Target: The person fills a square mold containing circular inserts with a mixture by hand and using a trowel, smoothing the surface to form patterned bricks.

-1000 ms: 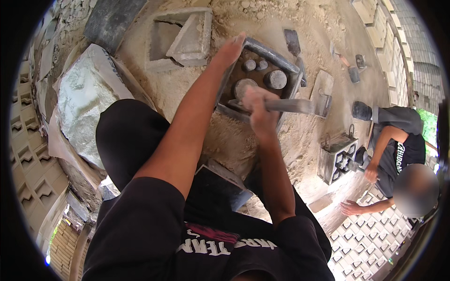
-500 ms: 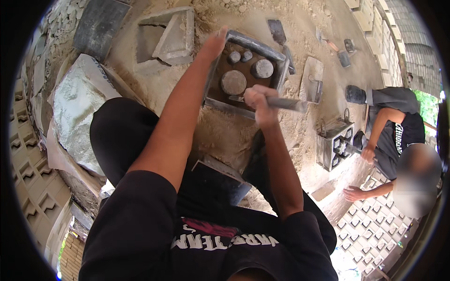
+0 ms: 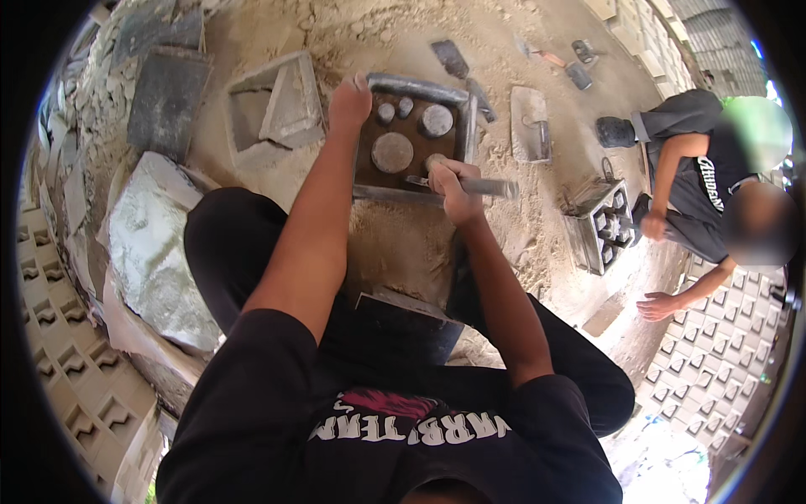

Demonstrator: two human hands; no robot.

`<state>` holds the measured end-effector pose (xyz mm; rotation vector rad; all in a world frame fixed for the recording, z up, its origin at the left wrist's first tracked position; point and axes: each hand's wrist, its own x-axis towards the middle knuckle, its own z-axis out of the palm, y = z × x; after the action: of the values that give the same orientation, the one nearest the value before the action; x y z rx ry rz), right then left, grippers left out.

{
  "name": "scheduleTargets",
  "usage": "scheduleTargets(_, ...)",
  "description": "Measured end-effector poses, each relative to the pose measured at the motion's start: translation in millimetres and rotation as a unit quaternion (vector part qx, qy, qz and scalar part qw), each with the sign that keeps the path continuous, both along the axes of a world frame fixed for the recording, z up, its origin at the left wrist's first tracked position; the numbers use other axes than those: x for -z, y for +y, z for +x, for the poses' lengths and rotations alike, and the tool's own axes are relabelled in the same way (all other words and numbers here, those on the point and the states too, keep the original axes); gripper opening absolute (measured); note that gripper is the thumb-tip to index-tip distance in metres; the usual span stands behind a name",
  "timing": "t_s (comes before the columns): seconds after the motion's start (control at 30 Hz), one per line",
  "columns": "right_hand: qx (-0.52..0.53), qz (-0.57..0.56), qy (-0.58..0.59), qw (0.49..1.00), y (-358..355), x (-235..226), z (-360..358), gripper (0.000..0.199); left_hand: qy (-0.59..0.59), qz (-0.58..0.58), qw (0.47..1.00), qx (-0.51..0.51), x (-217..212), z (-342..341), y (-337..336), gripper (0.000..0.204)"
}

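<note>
A square metal mould (image 3: pixel 411 196) lies on the sandy ground in front of me, with a brown fill inside. Out of the fill stand a wide round core (image 3: pixel 392 153), a medium one (image 3: pixel 436 121) and two small ones. My left hand (image 3: pixel 350 102) is closed over the mould's far left corner. At its near right side, my right hand (image 3: pixel 454 186) grips a grey metal bar-like tool (image 3: pixel 495 188); a thin tip shows left of the fist, over the fill. The tool's exact kind is hard to make out. A dark flat plate (image 3: pixel 411 323) leans between my legs.
Broken concrete frame pieces (image 3: pixel 294 109) lie far left, near a whitish sack (image 3: pixel 155 244). A float (image 3: pixel 530 126), a dark blade (image 3: pixel 451 59) and a brush-like tool (image 3: pixel 578 76) lie to the right. A co-worker (image 3: pixel 672 168) works at another mould (image 3: pixel 598 231).
The view has shifted, so the mould sits further left in the picture. My right hand and its tool have turned slightly at the mould's near right side; my left hand stays on its corner.
</note>
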<state>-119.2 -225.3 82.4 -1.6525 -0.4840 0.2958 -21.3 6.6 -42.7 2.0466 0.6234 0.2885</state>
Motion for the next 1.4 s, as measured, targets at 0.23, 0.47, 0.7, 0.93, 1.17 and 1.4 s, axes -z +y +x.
scheduleTargets(0.23,0.184,0.121,0.056,0.974,10,-53,24,0.04,0.087,-0.035,0.995,-0.022,11,-16,-12,0.057)
scheduleTargets(0.47,0.271,0.041,-0.057,0.96,34,-82,8,0.049,0.18,-0.029,0.983,0.035,38,-4,2,0.055)
scheduleTargets(0.7,0.315,0.051,-0.143,0.937,34,-79,1,0.057,0.211,-0.1,0.972,-0.034,6,-22,-8,0.054)
scheduleTargets(0.93,0.324,-0.002,-0.003,0.946,39,-74,6,0.054,0.148,-0.031,0.988,-0.012,-4,-68,-13,0.06)
scheduleTargets(1.17,0.141,0.056,0.011,0.988,27,-73,18,0.046,0.234,-0.011,0.97,-0.068,-32,-100,-35,0.073)
scheduleTargets(1.4,-0.01,0.078,0.07,0.995,-15,-68,15,0.046,0.259,0.001,0.96,-0.107,-34,-92,-40,0.078)
